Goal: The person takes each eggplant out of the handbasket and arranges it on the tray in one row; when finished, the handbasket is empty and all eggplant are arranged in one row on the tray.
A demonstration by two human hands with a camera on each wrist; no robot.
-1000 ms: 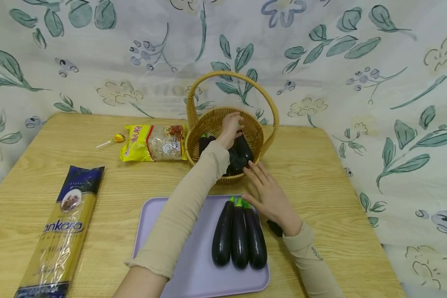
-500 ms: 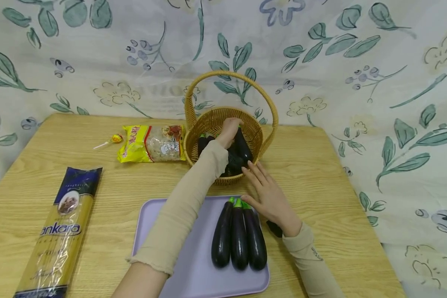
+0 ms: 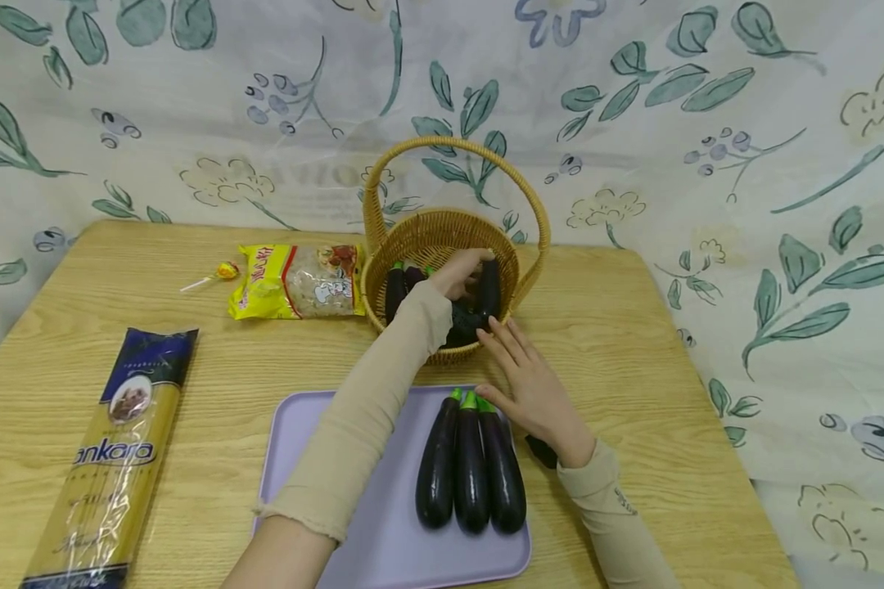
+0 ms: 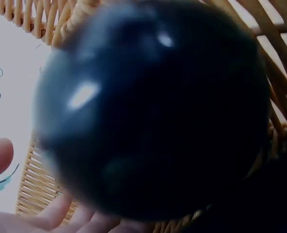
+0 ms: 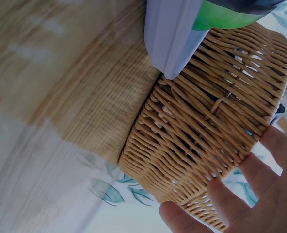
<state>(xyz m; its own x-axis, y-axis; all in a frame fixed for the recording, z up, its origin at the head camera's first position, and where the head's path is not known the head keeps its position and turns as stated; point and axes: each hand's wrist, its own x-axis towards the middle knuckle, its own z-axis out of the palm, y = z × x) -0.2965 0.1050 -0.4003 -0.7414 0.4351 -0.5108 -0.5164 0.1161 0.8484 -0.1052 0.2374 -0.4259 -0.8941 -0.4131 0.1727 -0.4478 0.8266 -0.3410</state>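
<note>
Eggplant (image 3: 490,288) grasped in left hand (image 3: 464,274), inside basket (image 3: 442,227) near far edge of desk (image 3: 604,311), right hand (image 3: 536,394) touching basket, fingers extended, unclenched.

On my feed from the right wrist, I see the right hand (image 5: 260,201) with its fingers spread and the tips of three resting against the rim of the woven basket (image 5: 197,124). A fourth digit sits lower, in front of the weave. Ahead of the fingers the basket's slatted side slants away to its base on the wooden table (image 5: 61,73). Well past the fingertips, I get the corner of a pale purple tray (image 5: 170,36) just beside that base, and over it the green cap of an eggplant (image 5: 223,17), its dark body cut off. Leaf-printed cloth (image 5: 134,213) shows beyond the lowest digit.
</note>
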